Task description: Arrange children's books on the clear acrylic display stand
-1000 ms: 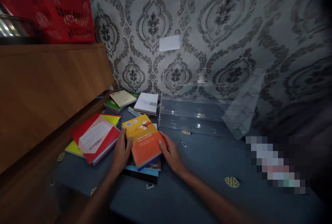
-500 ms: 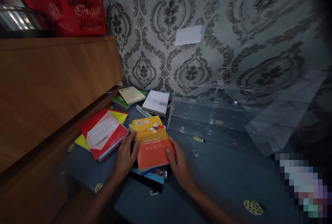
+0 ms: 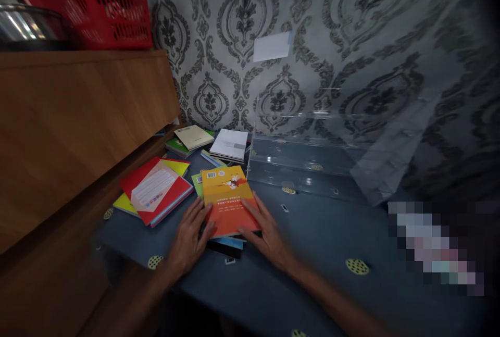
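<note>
Blue surface (image 3: 320, 243), wall behind; clear acrylic rack (image 3: 308, 165) toward far edge. Orange book (image 3: 229, 201) tops a small stack near the front-left edge, long axis running away from the person. Left hand (image 3: 189, 240) and right hand (image 3: 269, 235) flank it, fingers spread flat on its sides, equally near.

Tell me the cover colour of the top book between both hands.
Yellow above, orange below: the top book, clearest in the head view.
</note>
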### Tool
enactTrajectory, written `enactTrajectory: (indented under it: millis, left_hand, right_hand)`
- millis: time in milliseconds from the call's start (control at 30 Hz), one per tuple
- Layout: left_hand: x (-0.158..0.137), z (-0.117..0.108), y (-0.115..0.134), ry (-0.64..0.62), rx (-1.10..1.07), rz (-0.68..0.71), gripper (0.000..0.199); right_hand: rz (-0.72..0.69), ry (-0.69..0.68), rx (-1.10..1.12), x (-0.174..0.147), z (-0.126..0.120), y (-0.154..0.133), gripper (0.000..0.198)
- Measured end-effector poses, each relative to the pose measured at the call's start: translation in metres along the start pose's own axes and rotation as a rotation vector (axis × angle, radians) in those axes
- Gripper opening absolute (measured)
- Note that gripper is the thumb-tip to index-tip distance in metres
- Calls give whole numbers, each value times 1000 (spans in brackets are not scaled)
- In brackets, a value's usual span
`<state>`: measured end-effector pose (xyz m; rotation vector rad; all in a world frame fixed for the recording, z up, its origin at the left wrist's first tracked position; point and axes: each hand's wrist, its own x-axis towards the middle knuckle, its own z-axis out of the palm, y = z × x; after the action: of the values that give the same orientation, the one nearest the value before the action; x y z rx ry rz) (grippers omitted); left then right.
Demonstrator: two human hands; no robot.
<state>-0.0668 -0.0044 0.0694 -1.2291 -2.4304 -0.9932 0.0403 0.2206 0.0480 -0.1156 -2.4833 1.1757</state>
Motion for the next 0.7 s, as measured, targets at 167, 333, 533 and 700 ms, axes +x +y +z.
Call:
enactTrajectory:
  millis: [167, 333, 533, 700]
  left_hand:
    - [-14, 0, 2, -94, 7, 36, 55]
    - [-20, -3, -10, -177, 69, 54, 84]
    - [-17, -7, -27, -203, 16, 44, 79]
    - [-13, -7, -29, -227, -17, -3, 86]
  right_hand:
    - [-42, -66, -45, -20, -6, 8, 71]
    - [-58, -20, -110, -30, 6, 1, 68]
    - [-145, 44, -223, -32, 20, -1, 74]
    - [-174, 47, -195, -26, 22, 6, 79]
